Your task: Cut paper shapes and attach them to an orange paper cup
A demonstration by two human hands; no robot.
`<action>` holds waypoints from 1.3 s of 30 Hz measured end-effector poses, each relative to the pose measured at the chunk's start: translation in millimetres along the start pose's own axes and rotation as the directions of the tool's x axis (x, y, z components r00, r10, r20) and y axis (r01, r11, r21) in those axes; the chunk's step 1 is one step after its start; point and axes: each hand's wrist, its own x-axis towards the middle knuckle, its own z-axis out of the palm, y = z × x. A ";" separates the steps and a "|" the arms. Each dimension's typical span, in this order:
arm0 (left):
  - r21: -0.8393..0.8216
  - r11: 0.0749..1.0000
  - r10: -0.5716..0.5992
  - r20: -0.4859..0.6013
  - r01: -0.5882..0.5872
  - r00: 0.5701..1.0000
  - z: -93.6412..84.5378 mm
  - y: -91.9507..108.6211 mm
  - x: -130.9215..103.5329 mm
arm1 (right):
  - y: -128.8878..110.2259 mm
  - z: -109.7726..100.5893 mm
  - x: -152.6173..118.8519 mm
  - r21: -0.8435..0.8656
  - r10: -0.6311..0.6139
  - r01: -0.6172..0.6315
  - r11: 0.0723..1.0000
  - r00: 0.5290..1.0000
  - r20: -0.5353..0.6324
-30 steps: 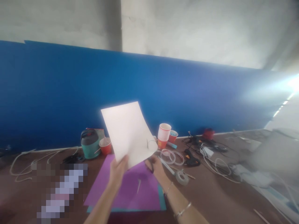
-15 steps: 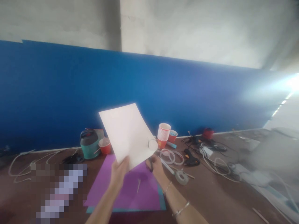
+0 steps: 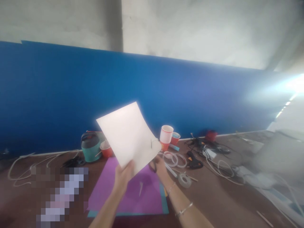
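Note:
A white sheet of paper [image 3: 128, 136] is held up at a tilt above the table. My left hand [image 3: 125, 174] pinches its lower left edge, thumb on top. My right hand [image 3: 159, 166] grips the dark handles of a pair of scissors [image 3: 154, 165] at the sheet's lower right edge. A thin blade tip shows through a cut in the paper, beside a curled corner; the rest of the scissors is behind the sheet. Under my hands lies a purple sheet [image 3: 106, 190] with a small pale sliver [image 3: 141, 189] on it, over a teal sheet [image 3: 165, 202].
Stacked paper cups [image 3: 166, 136], an orange cup [image 3: 106, 149] and a teal-and-black device [image 3: 91, 148] stand near the blue wall panel [image 3: 71, 88]. On the right lie tape rolls [image 3: 184, 180], a glue gun [image 3: 194, 160] and tangled cables [image 3: 222, 171]. A blurred patch covers the left.
The white paper has turned slightly counterclockwise, its left corner dropping. My left hand has shifted a little to the right with it; my right hand stays at the cut edge.

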 end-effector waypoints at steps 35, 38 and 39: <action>-0.075 0.996 -0.046 -0.019 0.044 0.999 4.8 -10.3 -6.0 | -3.0 14.8 -3.7 -0.015 -0.038 0.036 0.999 0.984 -0.175; -0.079 0.996 -0.040 -0.015 0.039 0.999 4.3 -11.6 -5.8 | -2.6 15.0 -3.6 -0.016 -0.033 0.031 0.999 0.984 -0.174; -0.081 0.996 -0.042 -0.018 0.040 0.999 4.3 -11.6 -5.8 | -1.7 14.8 -3.2 -0.015 -0.030 0.028 1.000 0.985 -0.169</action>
